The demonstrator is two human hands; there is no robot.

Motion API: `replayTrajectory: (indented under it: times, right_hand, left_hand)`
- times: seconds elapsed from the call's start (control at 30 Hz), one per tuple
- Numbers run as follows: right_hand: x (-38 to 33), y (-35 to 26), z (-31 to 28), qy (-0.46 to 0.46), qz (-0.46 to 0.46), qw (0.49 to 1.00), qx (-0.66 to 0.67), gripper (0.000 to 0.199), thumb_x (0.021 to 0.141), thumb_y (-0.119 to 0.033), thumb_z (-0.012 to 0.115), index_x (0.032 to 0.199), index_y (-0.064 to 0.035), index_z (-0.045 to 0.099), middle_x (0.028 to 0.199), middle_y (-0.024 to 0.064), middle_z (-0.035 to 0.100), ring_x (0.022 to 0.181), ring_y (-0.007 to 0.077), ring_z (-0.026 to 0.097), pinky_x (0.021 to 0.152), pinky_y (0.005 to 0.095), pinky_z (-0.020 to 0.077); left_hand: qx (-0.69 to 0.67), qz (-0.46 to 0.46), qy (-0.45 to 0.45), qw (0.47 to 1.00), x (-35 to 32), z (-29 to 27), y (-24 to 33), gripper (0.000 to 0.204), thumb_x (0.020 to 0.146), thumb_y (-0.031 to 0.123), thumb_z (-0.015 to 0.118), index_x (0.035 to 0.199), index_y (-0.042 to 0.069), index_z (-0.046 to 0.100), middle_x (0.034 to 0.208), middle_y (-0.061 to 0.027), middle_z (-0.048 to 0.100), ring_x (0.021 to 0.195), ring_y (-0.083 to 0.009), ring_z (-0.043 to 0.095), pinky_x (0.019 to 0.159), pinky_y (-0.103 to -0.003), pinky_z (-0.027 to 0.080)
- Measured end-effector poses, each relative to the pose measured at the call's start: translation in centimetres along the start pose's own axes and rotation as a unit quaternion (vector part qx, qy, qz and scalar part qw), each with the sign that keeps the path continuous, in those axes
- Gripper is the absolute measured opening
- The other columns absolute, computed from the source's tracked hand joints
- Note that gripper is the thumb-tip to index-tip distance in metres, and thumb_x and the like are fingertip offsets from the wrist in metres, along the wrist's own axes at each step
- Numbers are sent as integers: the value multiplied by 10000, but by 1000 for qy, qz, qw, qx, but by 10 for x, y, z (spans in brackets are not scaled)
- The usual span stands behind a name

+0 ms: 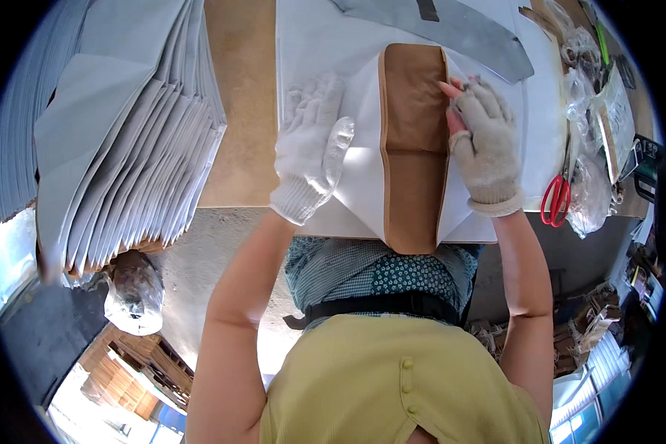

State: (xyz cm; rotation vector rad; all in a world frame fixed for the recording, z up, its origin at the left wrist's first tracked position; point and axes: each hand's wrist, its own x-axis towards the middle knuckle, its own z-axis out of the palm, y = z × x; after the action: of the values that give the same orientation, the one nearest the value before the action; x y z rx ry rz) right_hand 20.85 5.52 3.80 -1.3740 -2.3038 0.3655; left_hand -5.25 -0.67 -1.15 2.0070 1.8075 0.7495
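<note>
A long brown paper panel [414, 140] with a crease across its middle lies lengthwise in front of me, on top of a folded white paper piece [359, 192]. Its near end hangs over the table's front edge. To its left, my left hand [311, 137], in a white glove, rests open and flat on the white paper, apart from the brown panel. My right hand [485, 140], in a greyish glove with bare thumb and fingertip showing, lies against the panel's right edge. Its fingers are loosely bent and apart, and nothing shows gripped between them.
A thick fanned stack of white folded paper [133, 163] stands at the left. A curved grey metal plate [451, 33] lies at the far side. Red-handled scissors [556, 198] and clear plastic bags [588, 196] are at the right edge. Another plastic bag [135, 296] hangs below the stack.
</note>
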Motion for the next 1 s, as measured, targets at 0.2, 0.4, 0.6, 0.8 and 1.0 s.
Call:
replayTrajectory:
  times: [0.2,0.4,0.6,0.8,1.0]
  right_hand:
    - [-77,-20,31,-265,-327,901,100,363,712,-181,725,1058,-74,741,1309,123,683,1326,330,575,1228,486,400]
    - [-76,-24,42,-173,-335,908,182,378,699,-210,693,1033,-37,731,1144,89,708,1290,293,594,1226,476,410]
    - [-61,-25,34,-194,-363,891,191,393,657,-240,714,1004,-56,740,1100,83,707,1234,282,611,1192,466,435]
    - [5,29,31,-24,-114,992,-55,339,827,-232,721,1155,-151,704,1277,74,648,1255,300,587,1118,470,421]
    - [52,129,-10,72,280,954,-72,488,888,-333,747,1280,-53,670,1218,193,691,1217,399,606,1057,508,455]
  left_hand:
    - [105,47,-21,993,1,7,-3,711,1083,474,427,1584,-30,396,1616,-250,433,1551,-403,337,1312,-512,178]
    - [183,57,-75,979,6,10,10,737,1067,477,464,1600,-23,370,1671,-241,347,1590,-377,254,1323,-508,139]
    - [130,101,-59,985,58,36,34,754,1051,464,510,1600,-30,361,1665,-261,345,1582,-421,251,1321,-509,149]
    - [138,147,-29,979,54,34,26,751,1028,444,558,1574,-45,394,1644,-266,383,1569,-435,280,1310,-513,189]
    - [145,119,-40,982,-2,4,19,737,1001,421,608,1541,-52,440,1604,-268,443,1533,-431,361,1296,-517,236]
